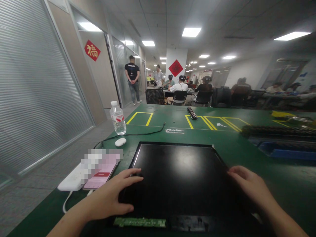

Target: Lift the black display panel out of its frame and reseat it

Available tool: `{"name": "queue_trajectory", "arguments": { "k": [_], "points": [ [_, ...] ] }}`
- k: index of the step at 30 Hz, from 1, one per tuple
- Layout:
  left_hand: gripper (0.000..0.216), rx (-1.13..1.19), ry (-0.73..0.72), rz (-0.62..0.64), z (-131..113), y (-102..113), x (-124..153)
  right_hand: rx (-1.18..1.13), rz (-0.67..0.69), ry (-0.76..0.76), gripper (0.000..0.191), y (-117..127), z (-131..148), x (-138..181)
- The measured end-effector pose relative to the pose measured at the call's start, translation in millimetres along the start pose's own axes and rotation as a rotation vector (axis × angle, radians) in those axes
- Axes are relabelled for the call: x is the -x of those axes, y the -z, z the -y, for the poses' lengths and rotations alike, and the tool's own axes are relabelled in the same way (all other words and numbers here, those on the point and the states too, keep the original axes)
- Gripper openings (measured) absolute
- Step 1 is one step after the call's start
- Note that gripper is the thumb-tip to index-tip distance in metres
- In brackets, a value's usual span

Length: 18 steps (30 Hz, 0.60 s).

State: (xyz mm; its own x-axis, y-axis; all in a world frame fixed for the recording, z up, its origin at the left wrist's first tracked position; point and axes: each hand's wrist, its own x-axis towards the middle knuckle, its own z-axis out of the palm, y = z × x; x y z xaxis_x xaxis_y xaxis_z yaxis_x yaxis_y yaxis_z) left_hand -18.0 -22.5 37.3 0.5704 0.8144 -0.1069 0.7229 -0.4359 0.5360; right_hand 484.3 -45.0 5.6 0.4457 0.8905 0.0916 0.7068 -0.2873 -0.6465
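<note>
A flat black display panel (177, 184) lies on the green table in front of me. Along its near edge shows a strip of green circuit board (140, 222). My left hand (117, 191) is at the panel's left side, thumb and fingers spread apart with the tips over the dark surface. At the right edge, my right hand (247, 181) has its thumb and fingers closed together on the panel's rim; the fingertips' undersides are hidden.
Left of the panel are a phone (102, 179), a white power bank (70, 177), a white earbud case (120, 142), a black cable (138, 134) and a water bottle (118, 118). A blue tray-like thing (288, 151) stands at right. A dark strip (192, 113) lies farther back; people sit beyond.
</note>
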Motion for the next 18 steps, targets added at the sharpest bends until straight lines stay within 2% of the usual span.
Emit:
{"name": "queue_trajectory", "arguments": {
  "k": [4,8,14,18],
  "points": [
    [0.054,-0.056,0.058,-0.121,6.0,-3.8,-4.5,0.015,-0.008,0.014,0.036,0.6,-4.2,-0.4],
    [0.048,-0.148,0.113,-0.241,9.8,-5.7,-9.6,0.114,-0.026,0.109,0.041,-1.1,-15.2,-5.9],
    [0.047,-0.187,0.167,-0.272,12.6,-6.7,-11.8,0.194,0.058,0.136,0.043,-8.1,-29.8,-11.3],
    [0.045,-0.164,0.166,-0.267,12.1,-7.2,-12.5,0.164,0.080,0.143,0.041,-11.8,-34.7,-10.5]
  ]
}}
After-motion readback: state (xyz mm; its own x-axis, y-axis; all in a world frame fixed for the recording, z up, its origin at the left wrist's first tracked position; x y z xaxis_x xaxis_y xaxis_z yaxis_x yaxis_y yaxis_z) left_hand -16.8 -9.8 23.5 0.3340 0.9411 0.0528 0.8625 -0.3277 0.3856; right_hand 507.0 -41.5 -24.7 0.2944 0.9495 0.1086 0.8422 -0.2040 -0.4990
